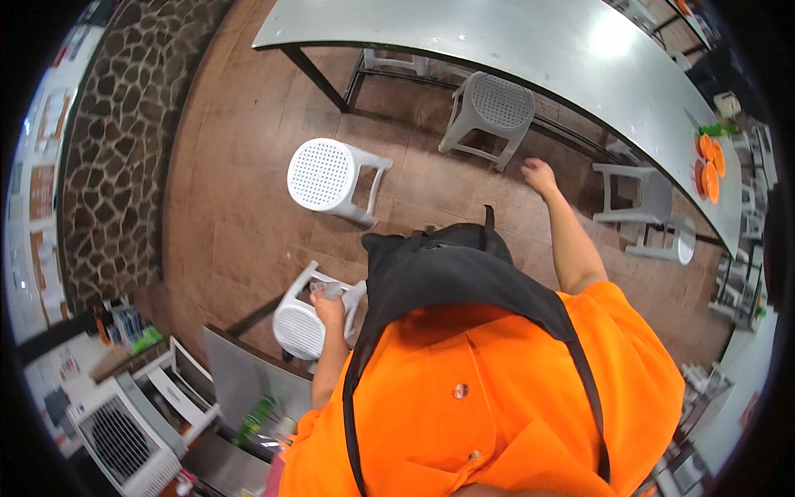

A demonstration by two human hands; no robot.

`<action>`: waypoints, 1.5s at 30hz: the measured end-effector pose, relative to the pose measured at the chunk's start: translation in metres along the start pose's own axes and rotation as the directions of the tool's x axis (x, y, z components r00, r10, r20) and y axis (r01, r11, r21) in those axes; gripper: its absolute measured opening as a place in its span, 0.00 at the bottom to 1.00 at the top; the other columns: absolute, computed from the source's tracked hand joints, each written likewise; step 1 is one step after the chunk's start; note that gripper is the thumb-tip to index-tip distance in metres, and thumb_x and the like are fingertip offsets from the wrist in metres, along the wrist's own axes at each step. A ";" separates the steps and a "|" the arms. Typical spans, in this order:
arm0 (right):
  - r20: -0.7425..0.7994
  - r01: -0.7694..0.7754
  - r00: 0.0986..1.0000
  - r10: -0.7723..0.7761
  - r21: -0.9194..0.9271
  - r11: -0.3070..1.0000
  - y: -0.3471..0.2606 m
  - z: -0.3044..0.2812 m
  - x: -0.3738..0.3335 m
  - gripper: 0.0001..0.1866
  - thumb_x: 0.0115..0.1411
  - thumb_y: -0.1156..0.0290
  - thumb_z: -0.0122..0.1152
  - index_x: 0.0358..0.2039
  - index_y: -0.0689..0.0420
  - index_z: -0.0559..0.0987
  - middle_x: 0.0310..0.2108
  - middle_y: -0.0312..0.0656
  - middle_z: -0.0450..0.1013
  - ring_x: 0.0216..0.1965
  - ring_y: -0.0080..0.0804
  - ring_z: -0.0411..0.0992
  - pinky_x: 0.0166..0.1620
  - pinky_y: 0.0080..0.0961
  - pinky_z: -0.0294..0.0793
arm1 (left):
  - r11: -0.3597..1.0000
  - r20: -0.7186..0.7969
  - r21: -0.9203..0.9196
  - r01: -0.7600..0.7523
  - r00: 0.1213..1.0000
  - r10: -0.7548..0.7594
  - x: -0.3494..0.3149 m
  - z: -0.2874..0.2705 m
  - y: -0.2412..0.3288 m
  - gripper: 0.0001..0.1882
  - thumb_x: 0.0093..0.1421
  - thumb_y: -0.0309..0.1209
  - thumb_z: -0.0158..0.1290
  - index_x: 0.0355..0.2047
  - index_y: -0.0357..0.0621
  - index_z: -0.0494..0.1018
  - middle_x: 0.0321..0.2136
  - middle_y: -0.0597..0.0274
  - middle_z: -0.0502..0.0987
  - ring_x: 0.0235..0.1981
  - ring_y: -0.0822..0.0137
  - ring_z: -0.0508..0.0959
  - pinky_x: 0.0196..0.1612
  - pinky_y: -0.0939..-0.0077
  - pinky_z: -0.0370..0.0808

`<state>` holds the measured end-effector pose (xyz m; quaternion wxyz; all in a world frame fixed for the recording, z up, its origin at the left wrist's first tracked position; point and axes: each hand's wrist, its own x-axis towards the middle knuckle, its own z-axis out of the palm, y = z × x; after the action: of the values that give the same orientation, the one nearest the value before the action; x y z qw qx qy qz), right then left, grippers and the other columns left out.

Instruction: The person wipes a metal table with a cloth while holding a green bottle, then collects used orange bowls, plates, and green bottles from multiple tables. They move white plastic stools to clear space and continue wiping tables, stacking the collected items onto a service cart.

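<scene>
My left hand [330, 308] is closed around a clear cup [330, 290], held out low on the left above a white plastic stool [300, 330]. On the right, my arm reaches forward and my right hand [539, 175] is loosely curled, with nothing visible in it. It is nearest to a grey stool [502, 101] tucked under the long table's edge. Between my hands, farther forward, a white stool with a perforated seat [320, 174] stands on the brown floor. A black apron [447, 277] hangs over my orange shirt.
A long metal-topped table [464, 29] crosses the far side, with orange bowls [710, 178] at its right end. More stools [633, 195] stand beneath it. A stone-patterned wall strip [124, 124] runs along the left. An air cooler [124, 435] and a smaller table [236, 373] are at lower left.
</scene>
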<state>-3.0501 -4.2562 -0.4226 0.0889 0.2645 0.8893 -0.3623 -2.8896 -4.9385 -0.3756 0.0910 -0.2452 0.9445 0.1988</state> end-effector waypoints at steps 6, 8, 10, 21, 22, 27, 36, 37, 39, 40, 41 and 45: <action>0.450 -0.284 0.721 0.527 -0.502 0.817 0.126 0.054 -0.083 0.12 0.64 0.61 0.56 0.35 0.53 0.83 0.30 0.43 0.79 0.30 0.38 0.79 0.32 0.40 0.78 | 0.988 -0.252 -0.003 -0.154 0.956 0.148 0.188 -0.117 0.010 0.21 0.50 0.25 0.56 0.46 0.30 0.74 0.48 0.37 0.73 0.51 0.40 0.74 0.56 0.53 0.71; 0.385 -0.664 0.675 0.630 -0.054 0.745 0.105 0.063 -0.110 0.09 0.63 0.67 0.54 0.39 0.51 0.82 0.30 0.38 0.76 0.25 0.34 0.76 0.27 0.36 0.75 | 0.983 -0.320 0.053 -0.176 0.930 0.183 0.205 -0.127 0.008 0.20 0.52 0.25 0.54 0.46 0.29 0.74 0.47 0.37 0.73 0.50 0.39 0.74 0.56 0.53 0.71; 0.357 -0.696 0.692 0.628 0.100 0.711 0.101 0.080 -0.108 0.10 0.63 0.68 0.54 0.41 0.52 0.81 0.29 0.37 0.75 0.24 0.32 0.74 0.26 0.32 0.74 | 0.993 -0.255 0.100 -0.057 0.964 0.081 0.190 -0.122 0.004 0.20 0.52 0.26 0.54 0.47 0.29 0.74 0.47 0.36 0.73 0.50 0.38 0.74 0.56 0.53 0.71; 0.346 -0.394 0.859 0.378 -0.026 0.919 0.027 0.142 -0.005 0.18 0.61 0.70 0.58 0.52 0.54 0.78 0.36 0.40 0.79 0.28 0.30 0.76 0.29 0.27 0.75 | 0.975 0.010 0.214 0.062 0.998 -0.065 0.219 -0.127 0.017 0.22 0.49 0.22 0.57 0.47 0.29 0.76 0.49 0.39 0.75 0.54 0.41 0.74 0.60 0.58 0.71; 0.344 -0.349 0.874 0.343 -0.046 0.936 0.011 0.134 0.005 0.18 0.60 0.70 0.59 0.52 0.54 0.79 0.36 0.40 0.79 0.28 0.30 0.76 0.28 0.27 0.75 | 0.982 0.000 0.191 -0.011 1.000 0.011 0.229 -0.127 0.018 0.22 0.50 0.22 0.57 0.47 0.29 0.76 0.49 0.39 0.75 0.53 0.41 0.75 0.59 0.58 0.71; 0.184 -0.403 0.911 0.370 0.195 0.894 -0.039 0.145 -0.003 0.20 0.58 0.73 0.61 0.52 0.56 0.79 0.38 0.41 0.80 0.30 0.29 0.76 0.28 0.27 0.75 | 0.942 0.049 0.248 -0.227 0.974 0.222 0.287 -0.144 0.029 0.21 0.51 0.25 0.57 0.47 0.29 0.76 0.48 0.39 0.75 0.51 0.42 0.76 0.58 0.58 0.73; -0.164 -0.543 0.745 0.647 0.415 0.730 -0.050 0.108 -0.161 0.22 0.57 0.65 0.65 0.52 0.59 0.81 0.45 0.51 0.80 0.47 0.42 0.79 0.49 0.35 0.77 | 0.871 0.158 0.161 -0.465 0.883 0.442 0.428 -0.081 0.090 0.22 0.51 0.28 0.58 0.47 0.33 0.77 0.49 0.39 0.75 0.51 0.41 0.76 0.57 0.55 0.72; -0.086 -0.614 0.676 0.732 0.482 0.624 -0.058 0.110 -0.189 0.18 0.60 0.68 0.63 0.49 0.60 0.80 0.39 0.46 0.79 0.38 0.36 0.77 0.40 0.32 0.75 | 0.862 0.161 0.141 -0.487 0.870 0.466 0.443 -0.078 0.113 0.23 0.51 0.29 0.58 0.48 0.34 0.77 0.49 0.39 0.74 0.51 0.41 0.76 0.57 0.55 0.73; 0.030 -0.742 0.567 0.823 0.452 0.495 -0.065 0.123 -0.251 0.12 0.63 0.71 0.60 0.46 0.60 0.79 0.33 0.39 0.77 0.29 0.29 0.74 0.29 0.28 0.73 | 0.835 0.192 0.108 -0.539 0.835 0.515 0.470 -0.075 0.147 0.23 0.52 0.30 0.59 0.49 0.35 0.76 0.49 0.39 0.74 0.51 0.41 0.75 0.56 0.55 0.73; 0.055 -0.792 0.545 0.837 0.361 0.492 -0.054 0.136 -0.272 0.10 0.64 0.72 0.59 0.44 0.59 0.79 0.32 0.38 0.77 0.28 0.29 0.74 0.28 0.28 0.73 | 0.820 0.202 0.088 -0.565 0.817 0.541 0.482 -0.073 0.161 0.23 0.52 0.30 0.59 0.50 0.35 0.76 0.49 0.39 0.74 0.51 0.41 0.75 0.56 0.55 0.73; 0.058 -0.793 0.492 0.869 0.441 0.420 -0.059 0.150 -0.297 0.10 0.64 0.71 0.58 0.45 0.59 0.79 0.31 0.40 0.76 0.28 0.29 0.74 0.28 0.28 0.73 | 0.799 0.211 0.068 -0.597 0.792 0.573 0.492 -0.069 0.180 0.24 0.52 0.30 0.59 0.50 0.35 0.76 0.50 0.39 0.74 0.51 0.41 0.75 0.56 0.55 0.73; 0.097 -0.803 0.293 0.951 0.565 0.190 -0.093 0.203 -0.360 0.13 0.63 0.69 0.62 0.45 0.59 0.83 0.36 0.45 0.80 0.31 0.35 0.78 0.31 0.33 0.77 | 0.754 0.244 0.045 -0.655 0.739 0.628 0.501 -0.066 0.229 0.24 0.53 0.29 0.59 0.50 0.33 0.75 0.52 0.40 0.72 0.54 0.43 0.74 0.58 0.57 0.72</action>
<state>-2.8030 -4.5978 -0.3875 0.0830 0.7887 0.4378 -0.4235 -3.4414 -4.9968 -0.3755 0.1334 0.1249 0.9662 0.1820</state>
